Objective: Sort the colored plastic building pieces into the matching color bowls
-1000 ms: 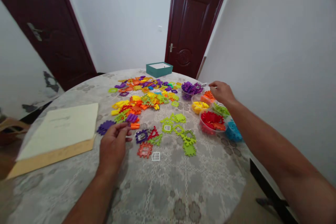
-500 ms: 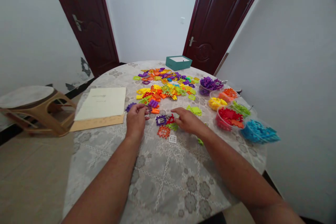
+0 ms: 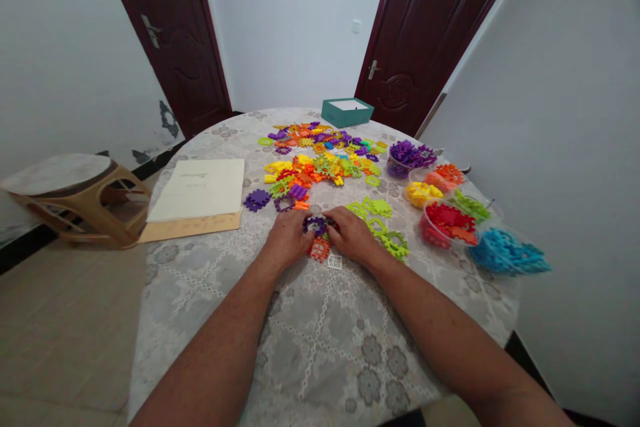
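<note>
My left hand (image 3: 289,238) curls around the near left edge of a purple toothed frame piece (image 3: 315,225) on the table, fingers closed on it. Opposite it, my right hand (image 3: 354,235) is closed over the piece's right side; a red piece lies mostly hidden under its fingers. Just below the hands are an orange toothed window piece (image 3: 319,249) and a small white window piece (image 3: 335,261), flat on the cloth. Several lime green pieces (image 3: 393,241) lie to the right of my right hand. Beyond my left hand sit a dark purple toothed piece (image 3: 257,200) and a purple ring-like piece (image 3: 284,203).
Loose colourful pieces (image 3: 320,167) spread over the table's middle and back. Tubs at right hold purple (image 3: 410,157), yellow (image 3: 424,194), red (image 3: 449,223) and blue pieces (image 3: 507,250). A paper pad (image 3: 200,190) lies left, a green box (image 3: 347,113) at the back, a stool (image 3: 75,200) beside the table.
My left hand has moved right, from near the loose pieces to the purple frame piece. My right hand has come in closer from its raised, pointing pose. The view has shifted slightly.
</note>
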A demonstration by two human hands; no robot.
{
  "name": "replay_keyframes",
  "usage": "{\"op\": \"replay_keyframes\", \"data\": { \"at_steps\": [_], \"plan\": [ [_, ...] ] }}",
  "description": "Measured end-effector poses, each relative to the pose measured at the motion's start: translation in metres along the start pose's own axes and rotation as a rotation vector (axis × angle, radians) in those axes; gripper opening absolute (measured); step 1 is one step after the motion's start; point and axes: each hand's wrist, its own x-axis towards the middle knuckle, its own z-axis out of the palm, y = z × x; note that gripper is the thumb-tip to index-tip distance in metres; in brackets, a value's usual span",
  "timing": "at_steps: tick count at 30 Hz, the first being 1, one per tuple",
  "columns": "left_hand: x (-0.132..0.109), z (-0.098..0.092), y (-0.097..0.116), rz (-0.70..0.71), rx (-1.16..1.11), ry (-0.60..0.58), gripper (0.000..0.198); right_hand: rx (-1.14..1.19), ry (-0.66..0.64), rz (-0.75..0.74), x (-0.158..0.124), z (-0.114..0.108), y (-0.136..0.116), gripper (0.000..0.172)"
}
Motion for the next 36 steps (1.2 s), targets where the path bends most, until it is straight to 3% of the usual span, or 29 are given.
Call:
{"op": "replay_keyframes", "data": {
  "at_steps": [10, 18, 28, 36],
  "plan": [
    [-0.001, -0.002, 0.004, 0.016, -0.014, -0.02, 0.02, 0.171, 0.152, -0.062, -0.002, 0.005, 0.009, 0.022],
    [0.001, -0.006, 0.003, -0.144, -0.162, 0.17, 0.038, 0.231, 0.293, 0.038, -0.002, 0.004, 0.008, 0.026],
    [0.005, -0.002, -0.002, -0.213, -0.065, 0.03, 0.038, 0.286, 0.361, 0.168, 0.0, -0.001, 0.013, 0.027],
    [0.005, -0.003, -0.002, -0.24, -0.073, 0.031, 0.042, 0.334, 0.348, 0.198, -0.002, -0.002, 0.014, 0.028]
  ]
}}
